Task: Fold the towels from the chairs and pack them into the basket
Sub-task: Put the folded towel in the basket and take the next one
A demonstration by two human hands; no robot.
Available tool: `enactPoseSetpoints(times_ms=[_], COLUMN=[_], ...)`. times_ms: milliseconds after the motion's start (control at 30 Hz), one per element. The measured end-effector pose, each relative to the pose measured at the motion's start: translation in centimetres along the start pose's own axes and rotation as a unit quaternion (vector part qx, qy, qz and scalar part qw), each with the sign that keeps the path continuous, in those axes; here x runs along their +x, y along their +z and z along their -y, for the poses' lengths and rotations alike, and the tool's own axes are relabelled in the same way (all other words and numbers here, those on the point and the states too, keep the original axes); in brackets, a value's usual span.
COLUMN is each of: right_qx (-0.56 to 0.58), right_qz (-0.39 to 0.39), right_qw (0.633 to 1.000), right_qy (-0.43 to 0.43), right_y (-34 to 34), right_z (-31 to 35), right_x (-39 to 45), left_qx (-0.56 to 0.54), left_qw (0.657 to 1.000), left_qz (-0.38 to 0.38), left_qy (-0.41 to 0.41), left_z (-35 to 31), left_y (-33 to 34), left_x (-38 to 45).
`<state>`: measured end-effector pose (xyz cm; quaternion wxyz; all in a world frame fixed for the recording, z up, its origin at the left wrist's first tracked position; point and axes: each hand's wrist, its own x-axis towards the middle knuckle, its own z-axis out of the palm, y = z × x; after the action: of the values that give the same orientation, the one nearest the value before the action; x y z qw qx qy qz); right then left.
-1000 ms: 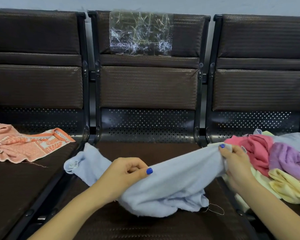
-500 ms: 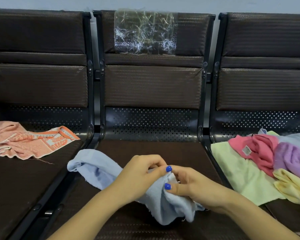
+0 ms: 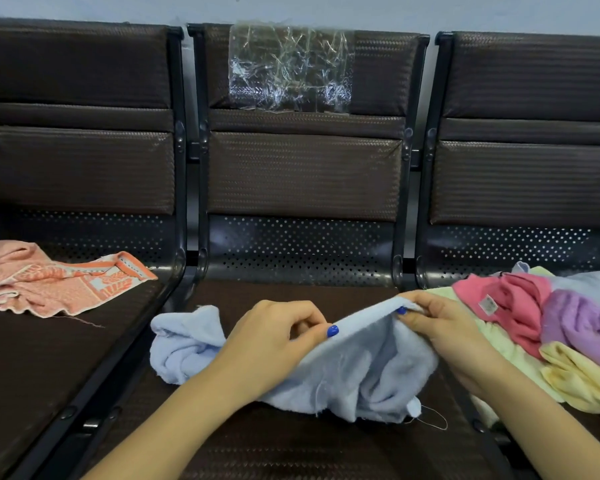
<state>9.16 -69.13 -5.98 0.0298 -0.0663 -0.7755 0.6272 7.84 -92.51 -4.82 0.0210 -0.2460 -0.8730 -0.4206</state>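
- We face a row of three dark brown padded chairs [image 3: 302, 174] with woven-texture cushions, black metal frames and perforated metal lower backs.
- A pale grey-blue painted wall [image 3: 326, 8] runs behind them.
- A crinkled sheet of clear plastic [image 3: 291, 67] clings to the middle backrest.

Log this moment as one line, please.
step: unfolding | left hand: grips crumpled light blue terry towel | right hand: pinches its edge | place: middle brown chair seat

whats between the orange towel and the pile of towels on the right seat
In the head view, the middle seat lies between the orange towel and the pile. On it is the blue towel, gripped by the left hand and right hand.
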Motion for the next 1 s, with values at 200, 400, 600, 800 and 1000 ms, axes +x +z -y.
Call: enactPoseSetpoints(times_ms=[200,400,600,800,1000], right_qx=[0.086,0.119,0.147,0.020,-0.074], right_qz=[-0.082,-0.161,-0.342,-0.229,0.224], right_qw=[0.992,0.979,0.927,0.971,0.968], right_qy=[0.038,0.031,0.037,-0.070,-0.089], right_y=[-1.7,-1.4,-2.7,-3.1,0.6], right_z=[-0.9,-0.5,-1.0,-1.6,-0.6], right_x=[0.5,0.3,0.9,1.0,-1.4], left_qx=[0.017,0.066,-0.003,-0.005,-0.013], left_qw=[0.993,0.986,0.991,0.992,0.993], left_qz=[0.119,0.151,0.131,0.122,0.118], left_qy=[-0.012,-0.005,-0.038,-0.037,0.001], left_z=[0.0,1.5,1.8,2.3,2.3], left_y=[0.3,0.4,-0.2,-0.5,-0.2], left_x=[-0.5,0.0,0.4,0.0,-0.5])
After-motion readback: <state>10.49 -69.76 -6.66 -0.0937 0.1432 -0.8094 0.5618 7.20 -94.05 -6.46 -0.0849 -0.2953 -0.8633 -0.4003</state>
